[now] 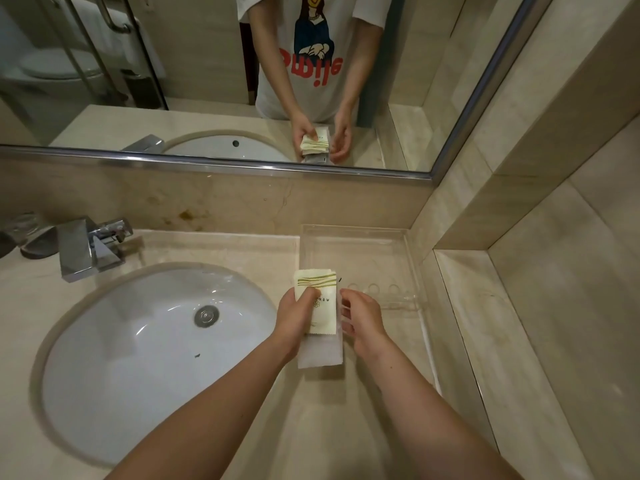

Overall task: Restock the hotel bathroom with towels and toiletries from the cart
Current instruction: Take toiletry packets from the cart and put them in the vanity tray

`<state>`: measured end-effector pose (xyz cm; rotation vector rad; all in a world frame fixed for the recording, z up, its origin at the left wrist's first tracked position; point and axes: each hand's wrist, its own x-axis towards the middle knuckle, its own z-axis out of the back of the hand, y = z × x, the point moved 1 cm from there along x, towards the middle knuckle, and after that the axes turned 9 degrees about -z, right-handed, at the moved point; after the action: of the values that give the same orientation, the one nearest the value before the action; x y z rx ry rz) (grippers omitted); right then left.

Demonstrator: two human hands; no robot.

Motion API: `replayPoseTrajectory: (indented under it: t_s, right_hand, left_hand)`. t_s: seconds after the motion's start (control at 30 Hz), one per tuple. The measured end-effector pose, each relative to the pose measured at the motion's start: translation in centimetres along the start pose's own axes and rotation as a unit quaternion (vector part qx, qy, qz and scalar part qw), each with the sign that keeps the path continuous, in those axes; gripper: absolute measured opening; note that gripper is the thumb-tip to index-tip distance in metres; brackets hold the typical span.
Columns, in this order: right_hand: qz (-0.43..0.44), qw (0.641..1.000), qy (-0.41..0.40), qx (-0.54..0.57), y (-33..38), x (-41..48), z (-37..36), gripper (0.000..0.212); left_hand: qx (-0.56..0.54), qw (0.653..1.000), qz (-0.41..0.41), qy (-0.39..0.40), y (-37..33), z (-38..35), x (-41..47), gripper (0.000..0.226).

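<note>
Packets: cream toiletry packets (320, 308) stacked, held above counter (332, 427), at sink's 3 o'clock.
Left hand (296, 315): thumb and fingers clamp the stack.
Right hand (362, 318): fingers curled at stack's right edge; grip unclear.
Tray: clear tray (398, 251), at 12 o'clock.
Sink: white sink (138, 358).

Hotel-style bathroom, beige marble vanity counter (207, 247), white undermount sink (138, 358), chrome faucet (86, 249), wide wall mirror (207, 81) reflecting toilet (59, 65), clear amenity tray (398, 251)

sink (145, 344) left | tray (398, 244) right, by wall | faucet (86, 251) behind sink | mirror (207, 81) above
</note>
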<state>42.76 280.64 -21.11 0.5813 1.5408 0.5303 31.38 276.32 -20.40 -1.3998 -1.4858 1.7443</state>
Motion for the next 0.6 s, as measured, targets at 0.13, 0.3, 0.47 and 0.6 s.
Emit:
replayPoseTrajectory:
  t_s: [0.13, 0.3, 0.47, 0.6]
  right_hand:
    - [-0.091, 0.987, -0.018, 0.128, 0.2, 1.4, 1.5, 0.017]
    - [-0.136, 0.974, 0.013, 0.182, 0.3, 2.7, 1.8, 0.045]
    - [-0.148, 0.969, 0.008, 0.196, 0.1, 3.8, 1.8, 0.047]
    - [-0.161, 0.963, 0.012, 0.218, -0.1, 4.7, 1.5, 0.023]
  left_hand:
    - [0.017, 0.999, -0.032, -0.019, 0.1, 0.1, 0.8, 0.021]
    - [0.015, 0.999, -0.037, -0.036, 0.4, -0.4, 1.7, 0.016]
    - [0.025, 0.998, -0.048, -0.039, 1.4, -0.9, 2.3, 0.017]
    - [0.030, 0.997, -0.047, -0.052, 2.0, -0.9, 2.8, 0.016]
